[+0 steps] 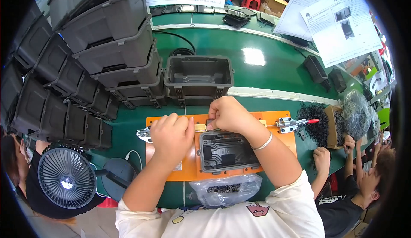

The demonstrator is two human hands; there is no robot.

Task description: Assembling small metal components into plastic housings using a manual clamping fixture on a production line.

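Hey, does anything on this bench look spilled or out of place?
Possibly: a tangled heap of small black parts lies loose on the green table, just left of the cardboard box. It looks spilled, though it may be there on purpose. Nothing else stands out.

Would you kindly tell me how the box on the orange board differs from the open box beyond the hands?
The board box lies on the orange board; the far box stands off it, beside the stacks. The right forearm partly covers the board box's right end; the far box's opening is uncovered. Both are dark grey and open-topped.
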